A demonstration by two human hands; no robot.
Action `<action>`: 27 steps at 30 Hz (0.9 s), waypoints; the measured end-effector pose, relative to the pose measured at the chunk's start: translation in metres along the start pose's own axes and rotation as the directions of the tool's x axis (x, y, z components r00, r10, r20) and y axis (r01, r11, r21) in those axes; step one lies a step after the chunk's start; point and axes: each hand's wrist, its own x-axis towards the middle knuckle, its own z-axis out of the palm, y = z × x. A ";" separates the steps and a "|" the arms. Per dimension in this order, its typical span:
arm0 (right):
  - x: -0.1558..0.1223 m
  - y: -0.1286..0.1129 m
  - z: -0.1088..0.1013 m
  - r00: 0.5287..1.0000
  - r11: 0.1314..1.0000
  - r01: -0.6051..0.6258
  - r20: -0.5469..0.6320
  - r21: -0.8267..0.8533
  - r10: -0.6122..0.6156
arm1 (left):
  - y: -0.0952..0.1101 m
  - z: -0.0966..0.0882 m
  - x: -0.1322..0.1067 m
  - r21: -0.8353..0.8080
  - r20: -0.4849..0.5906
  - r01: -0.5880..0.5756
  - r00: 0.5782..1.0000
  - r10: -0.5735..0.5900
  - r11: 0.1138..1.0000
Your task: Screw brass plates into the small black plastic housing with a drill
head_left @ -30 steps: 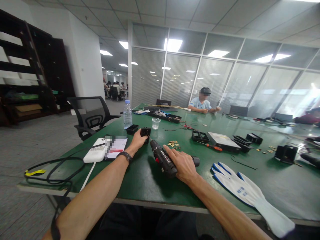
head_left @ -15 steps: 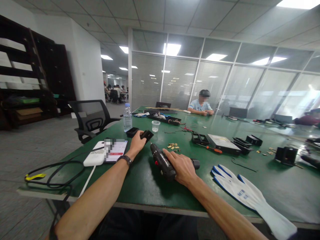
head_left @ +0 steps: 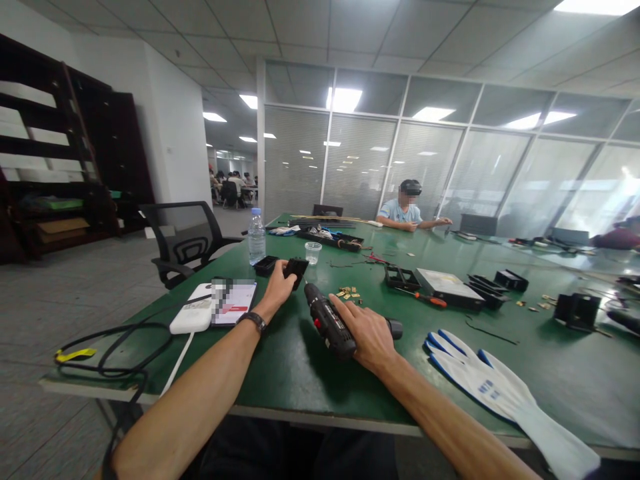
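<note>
My left hand [head_left: 277,288] grips a small black plastic box [head_left: 296,269] and holds it tilted just above the green table [head_left: 300,373]. My right hand [head_left: 364,330] is wrapped round a black electric screwdriver [head_left: 327,325] with red markings, its tip pointing toward the box but apart from it. A little pile of small brass parts [head_left: 349,292] lies just beyond the screwdriver. A second black box [head_left: 265,266] sits on the table left of the held one.
A phone [head_left: 233,299] on a white power bank [head_left: 193,317] with cables lies left. A water bottle [head_left: 257,236] and plastic cup [head_left: 313,253] stand behind. White-and-blue gloves [head_left: 493,390] lie right. Black parts, an orange-handled screwdriver [head_left: 427,299] and a seated person [head_left: 408,208] are farther off.
My left hand has lifted and tilted the black box off the table. The screwdriver's tip has come away from the box and risen slightly.
</note>
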 end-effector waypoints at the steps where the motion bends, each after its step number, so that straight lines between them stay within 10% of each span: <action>1: 0.000 0.000 0.000 1.000 1.000 -0.003 -0.008 0.001 0.003 | -0.003 0.001 0.001 -0.035 0.010 0.019 1.000 -0.019 0.999; 27: 0.000 -0.001 0.001 0.997 0.997 0.076 -0.014 -0.006 -0.076 | -0.007 0.001 -0.001 -0.075 0.031 0.022 0.999 -0.020 0.997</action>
